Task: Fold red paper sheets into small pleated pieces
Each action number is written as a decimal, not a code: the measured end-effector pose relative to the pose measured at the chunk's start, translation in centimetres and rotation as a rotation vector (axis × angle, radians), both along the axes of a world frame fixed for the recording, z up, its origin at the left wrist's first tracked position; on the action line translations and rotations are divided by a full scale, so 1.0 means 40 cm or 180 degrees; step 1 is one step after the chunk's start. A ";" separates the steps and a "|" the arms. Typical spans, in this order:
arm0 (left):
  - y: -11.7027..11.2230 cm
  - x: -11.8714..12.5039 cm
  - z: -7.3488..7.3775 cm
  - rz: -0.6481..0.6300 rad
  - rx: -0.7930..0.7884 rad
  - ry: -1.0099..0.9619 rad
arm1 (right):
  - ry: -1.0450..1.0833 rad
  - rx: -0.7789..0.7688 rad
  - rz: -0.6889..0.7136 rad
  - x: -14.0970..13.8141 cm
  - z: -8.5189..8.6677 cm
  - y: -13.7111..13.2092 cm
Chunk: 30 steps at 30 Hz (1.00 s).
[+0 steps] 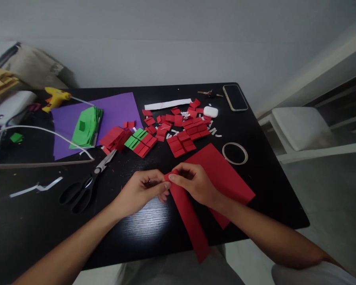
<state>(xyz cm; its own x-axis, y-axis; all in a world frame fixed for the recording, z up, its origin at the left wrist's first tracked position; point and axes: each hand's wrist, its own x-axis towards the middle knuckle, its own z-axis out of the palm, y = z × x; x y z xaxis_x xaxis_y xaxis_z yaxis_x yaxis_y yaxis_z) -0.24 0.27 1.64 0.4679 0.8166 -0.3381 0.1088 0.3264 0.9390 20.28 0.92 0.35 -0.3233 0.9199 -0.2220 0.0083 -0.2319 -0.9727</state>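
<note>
A long red paper strip (189,215) is pinched at its far end between both hands, its near end hanging past the table's front edge. My left hand (146,188) grips the strip's left corner with thumb and fingers. On the right corner, my right hand (195,184) presses its thumb on top with the fingers curled behind. Under my right wrist lies a larger red paper sheet (225,178). Beyond the hands are folded red squares (180,143) and a joined green and red folded piece (141,142).
Black-handled scissors (90,180) lie left of my left hand. Behind them are a purple sheet (115,107), green papers (86,128) and a yellow glue gun (57,98). A white cable (47,164) loops at left. A tape ring (235,153) and a phone (235,97) lie at right.
</note>
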 end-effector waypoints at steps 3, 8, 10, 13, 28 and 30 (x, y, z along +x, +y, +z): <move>0.001 0.001 0.000 -0.0035 -0.0031 -0.0007 | 0.0026 -0.0048 0.0044 0.001 0.002 0.002; 0.000 0.002 0.000 -0.0078 -0.0077 -0.0029 | 0.0021 -0.0095 0.0090 0.003 0.001 0.004; -0.001 0.002 0.000 -0.0081 -0.0105 -0.0073 | 0.0033 -0.0112 0.0068 0.003 0.000 0.004; -0.001 0.001 0.000 -0.0076 -0.0132 -0.0118 | 0.0091 -0.0111 0.0042 0.003 -0.002 0.004; 0.011 -0.030 -0.002 0.0233 0.2097 0.0510 | 0.0366 -0.0480 0.0187 0.011 0.006 0.007; 0.012 -0.032 -0.006 0.0187 0.2551 0.0373 | 0.0390 -0.0552 0.0204 0.011 0.008 0.006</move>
